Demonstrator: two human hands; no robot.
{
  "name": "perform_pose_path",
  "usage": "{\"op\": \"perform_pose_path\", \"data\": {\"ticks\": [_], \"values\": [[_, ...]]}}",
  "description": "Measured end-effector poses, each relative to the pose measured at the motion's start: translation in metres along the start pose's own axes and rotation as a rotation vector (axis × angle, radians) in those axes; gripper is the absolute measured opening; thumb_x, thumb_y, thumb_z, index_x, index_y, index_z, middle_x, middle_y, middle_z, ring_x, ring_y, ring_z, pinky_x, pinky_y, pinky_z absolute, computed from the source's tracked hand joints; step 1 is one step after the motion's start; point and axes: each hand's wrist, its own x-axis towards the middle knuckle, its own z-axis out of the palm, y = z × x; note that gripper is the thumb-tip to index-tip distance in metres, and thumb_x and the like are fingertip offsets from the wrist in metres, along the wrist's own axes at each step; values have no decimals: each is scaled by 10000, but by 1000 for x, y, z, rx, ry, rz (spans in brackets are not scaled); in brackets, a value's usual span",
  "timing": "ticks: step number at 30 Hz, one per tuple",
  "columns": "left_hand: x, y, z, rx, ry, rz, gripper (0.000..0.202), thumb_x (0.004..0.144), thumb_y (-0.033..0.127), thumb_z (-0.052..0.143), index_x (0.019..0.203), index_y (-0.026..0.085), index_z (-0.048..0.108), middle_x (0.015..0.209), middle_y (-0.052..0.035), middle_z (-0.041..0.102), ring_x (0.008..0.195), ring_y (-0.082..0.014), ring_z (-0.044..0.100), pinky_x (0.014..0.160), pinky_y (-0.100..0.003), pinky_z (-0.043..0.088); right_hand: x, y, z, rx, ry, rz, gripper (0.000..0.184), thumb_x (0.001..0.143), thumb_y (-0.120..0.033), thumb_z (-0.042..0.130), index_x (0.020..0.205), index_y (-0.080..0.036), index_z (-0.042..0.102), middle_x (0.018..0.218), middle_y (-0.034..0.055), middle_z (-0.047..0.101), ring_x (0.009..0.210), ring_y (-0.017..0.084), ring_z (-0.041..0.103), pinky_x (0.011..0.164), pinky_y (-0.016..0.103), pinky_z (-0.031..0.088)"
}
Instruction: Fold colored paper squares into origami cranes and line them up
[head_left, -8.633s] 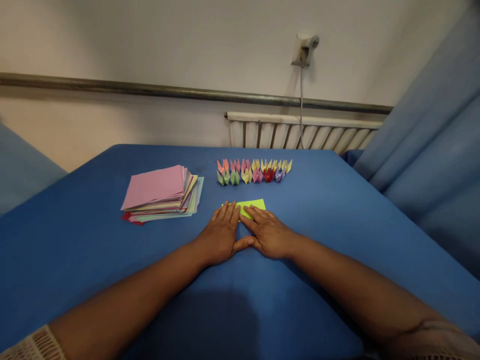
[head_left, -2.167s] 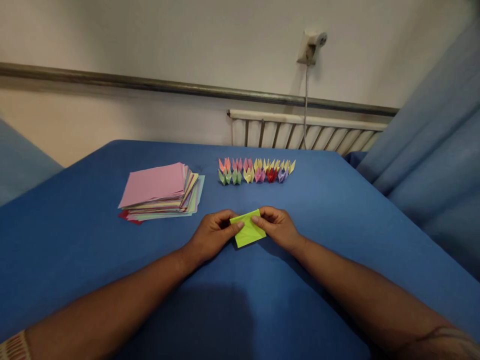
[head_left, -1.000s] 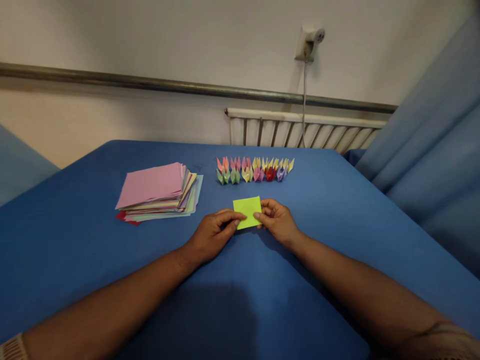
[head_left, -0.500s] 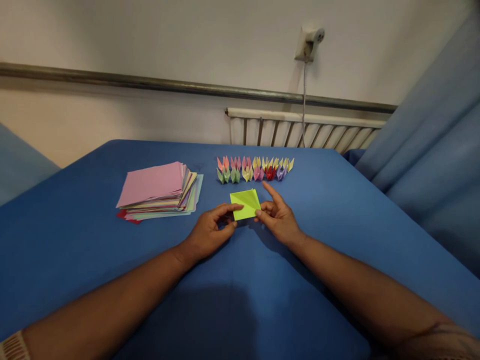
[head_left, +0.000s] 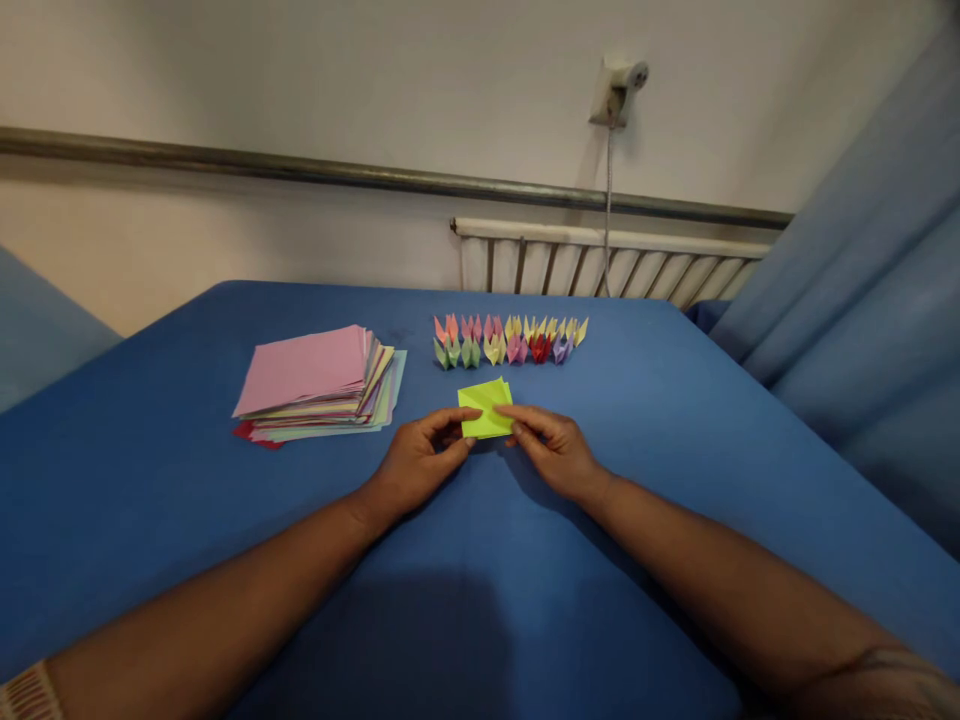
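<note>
Both left hand [head_left: 417,456] and right hand [head_left: 562,456] pinch lime paper [head_left: 487,396], right forefinger [head_left: 528,414] no longer raised.

Left grip [head_left: 420,452] and right grip [head_left: 561,455] hold folded lime-green paper [head_left: 487,396] near two rows of paper figures [head_left: 517,349]

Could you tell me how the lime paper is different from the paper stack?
The lime paper is small and folded; the paper stack is thick, larger and pink on top. The left hand and right hand hold the lime paper; the paper stack lies untouched on the blue table. Both are paper.
</note>
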Motion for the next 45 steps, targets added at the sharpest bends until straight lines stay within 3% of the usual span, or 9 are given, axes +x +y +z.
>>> {"op": "perform_pose_path", "data": {"ticks": [3, 6, 9, 14, 18, 31, 35, 39, 45], "values": [[0, -2, 1, -50, -13, -2, 378, 740, 295, 657, 1089, 151, 643, 929, -52, 658, 825, -157, 603, 801, -308, 476, 0, 0, 1, -57, -46, -9, 291, 845, -210, 570, 1120, -253, 655, 942, 33, 629, 784, 131, 602, 722, 275, 501], [-1, -1, 1, -63, -16, 11, 325, 735, 293, 663, 1032, 159, 659, 912, -44, 664, 826, -155, 609, 813, -311, 476, 0, 2, 4, 52, -17, 65, 287, 791, -226, 641, 1078, -219, 635, 905, 25, 643, 762, 131, 602, 711, 273, 495], [-1, 2, 2, -101, 15, 14, 295, 706, 298, 697, 969, 169, 660, 858, -21, 656, 792, -142, 601, 776, -290, 481, -1, 1, 7, 124, 26, 111, 151, 789, -251, 643, 933, -205, 633, 819, 10, 654, 724, 130, 603, 708, 275, 487], [0, 8, 2, -101, 64, 5, 214, 690, 338, 718, 791, 164, 648, 743, 8, 618, 699, -119, 560, 695, -253, 468, -3, -4, 7, 52, 53, 99, 145, 762, -283, 679, 868, -206, 617, 757, -9, 637, 668, 124, 580, 657, 258, 465], [0, 9, 2, -71, 107, 7, 217, 688, 349, 719, 774, 166, 642, 728, 17, 616, 677, -112, 553, 666, -237, 460, -2, -7, 6, 24, 103, 84, 86, 788, -275, 643, 774, -195, 613, 709, -13, 616, 641, 119, 568, 632, 250, 457], [-2, 16, 4, -62, 215, -30, 257, 655, 377, 749, 716, 156, 633, 690, 12, 618, 651, -118, 564, 657, -249, 467, -2, -9, 9, 29, 151, 106, 111, 762, -248, 657, 781, -208, 555, 676, -32, 586, 619, 119, 564, 614, 257, 454], [-1, 16, 5, -151, 246, -39, 269, 630, 316, 771, 733, 158, 578, 695, 32, 598, 653, -97, 565, 653, -222, 458, -1, -12, 12, 149, 158, 147, 253, 745, -232, 657, 949, -221, 508, 696, -48, 583, 626, 114, 570, 605, 252, 449], [0, 19, 7, -296, 229, -55, 401, 618, 262, 775, 897, 184, 496, 687, 60, 598, 634, -94, 583, 619, -210, 452, 2, -14, 15, 343, 156, 258, 484, 686, -268, 720, 1100, -223, 474, 621, -89, 567, 560, 106, 585, 558, 239, 457], [-2, 22, 5, -324, 172, -103, 444, 654, 285, 750, 999, 174, 494, 642, 73, 591, 564, -88, 559, 566, -206, 438, 2, -18, 14, 421, -59, 429, 304, 676, -420, 736, 779, -168, 602, 596, -26, 647, 464, 95, 580, 487, 244, 481]]}}
